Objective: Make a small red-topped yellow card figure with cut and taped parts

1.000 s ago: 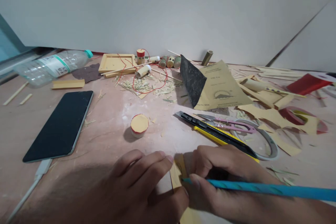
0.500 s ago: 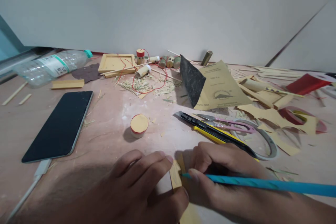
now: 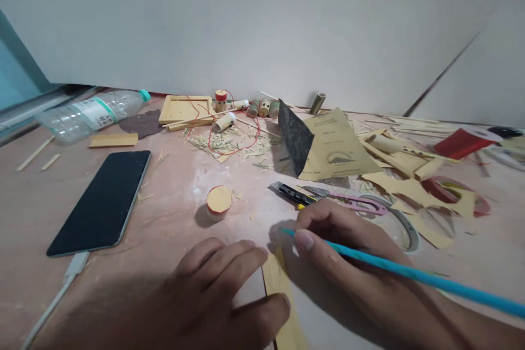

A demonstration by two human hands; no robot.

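Observation:
My left hand (image 3: 229, 290) lies low in the middle of the view, its fingertips and thumb holding down a narrow tan strip (image 3: 279, 284) of paper or thin wood. Part of that strip is hidden under the hand. Between the thumb and fingers of my right hand (image 3: 344, 251) is a slim blue pencil (image 3: 394, 265), its tip raised just beyond the strip's far end. A small round piece (image 3: 219, 202) with a tan top and red rim stands beyond my left hand. A yellow-black utility knife (image 3: 289, 194) lies partly covered by my right hand.
A phone (image 3: 102, 202) with a white cable (image 3: 61, 290) lies at left, a plastic bottle (image 3: 96, 115) behind it. Folded sandpaper (image 3: 336, 145), pink-handled snips (image 3: 361, 205), a tape roll (image 3: 408, 224), paper scraps (image 3: 414, 188) and wood shavings (image 3: 238, 142) cover the far side.
My right hand has lifted the pencil and moved it away from me, off the strip. My left hand still holds the strip. The whole view has shifted slightly.

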